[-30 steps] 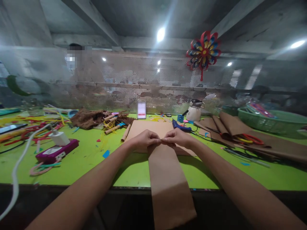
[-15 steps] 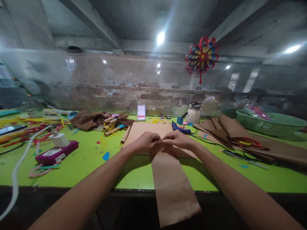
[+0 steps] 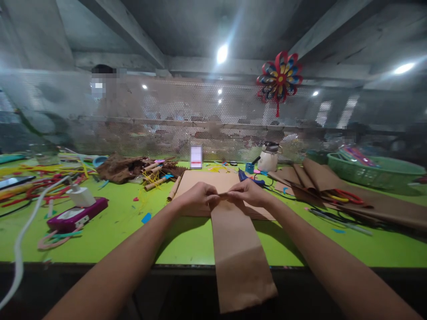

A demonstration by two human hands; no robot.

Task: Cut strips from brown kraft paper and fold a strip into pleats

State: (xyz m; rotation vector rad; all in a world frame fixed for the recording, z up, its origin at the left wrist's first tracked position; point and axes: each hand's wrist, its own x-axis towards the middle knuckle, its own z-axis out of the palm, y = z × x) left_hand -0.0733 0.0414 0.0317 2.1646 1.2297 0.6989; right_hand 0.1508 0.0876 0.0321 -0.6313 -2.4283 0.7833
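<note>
A long strip of brown paper runs from the middle of the green table over its front edge and hangs down. My left hand and my right hand meet at the strip's far end, both pinched shut on its top edge, fingertips almost touching. Under the hands lies a flat brown sheet.
A purple device with a white charger and cable sits at the left among coloured strips. Rolled paper tubes, a small phone, a blue glue gun, a white pot, folded brown sheets with red scissors and a green basket lie behind and right.
Both hands stay pinched on the strip's top edge and work it slightly. The hanging end of the strip has swung a little to the right. The camera has tilted slightly.
</note>
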